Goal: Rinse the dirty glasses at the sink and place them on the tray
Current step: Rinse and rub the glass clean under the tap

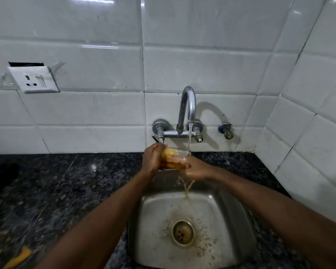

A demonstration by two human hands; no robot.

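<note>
A clear glass (177, 159) with orange-brown residue lies tilted on its side under the running tap (188, 105), above the back of the steel sink (227, 210). My left hand (152, 159) grips its base end, fingers wrapped round it. My right hand (195, 167) holds the rim end, wet. Water falls onto the glass mouth and brownish water pours off below my right hand into the sink, near the drain (182, 232). The tray is out of view.
Dark speckled granite counter (66, 181) surrounds the sink. Orange objects (17, 257) lie blurred at the lower left edge. A wall socket (34, 79) sits on the white tiles at left, and a small valve (226, 131) right of the tap.
</note>
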